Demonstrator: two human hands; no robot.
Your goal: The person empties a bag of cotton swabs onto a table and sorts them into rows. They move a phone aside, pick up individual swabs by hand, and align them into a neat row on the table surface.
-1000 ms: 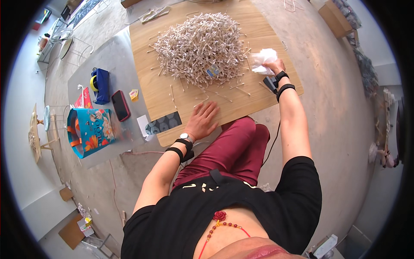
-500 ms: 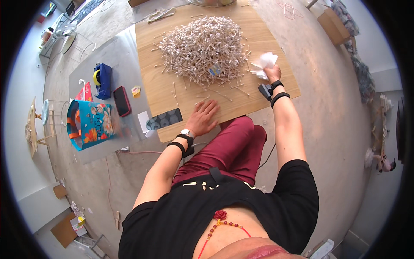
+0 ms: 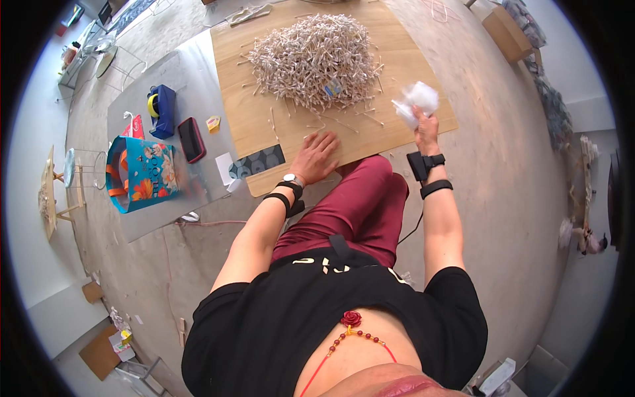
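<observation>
My right hand [image 3: 426,129] is closed round a wad of thin white sheets [image 3: 419,100], held over the right edge of the wooden tabletop [image 3: 403,46]. Whether the sheets are tissue or plastic I cannot tell. Near the front edge of the wood, my left hand [image 3: 317,156] lies flat with its fingers stretched out and nothing in it. Beyond both hands rises a big heap of cotton swabs [image 3: 311,63], with loose swabs scattered round its foot. A small blue and yellow piece [image 3: 333,87] rests on the heap's near side.
To the left, a grey metal table [image 3: 218,139] holds a blue tape dispenser [image 3: 163,112], a phone [image 3: 192,140], a small yellow packet [image 3: 213,123] and a blue flowered bag [image 3: 147,175]. A dark hexagon-patterned strip [image 3: 258,161] lies at the wood's front left. A cardboard box [image 3: 507,34] stands far right.
My right hand has swung nearer and slightly right with the white wad, lifting it off the tabletop. The view has shifted a little; my left hand stays flat on the wood.
</observation>
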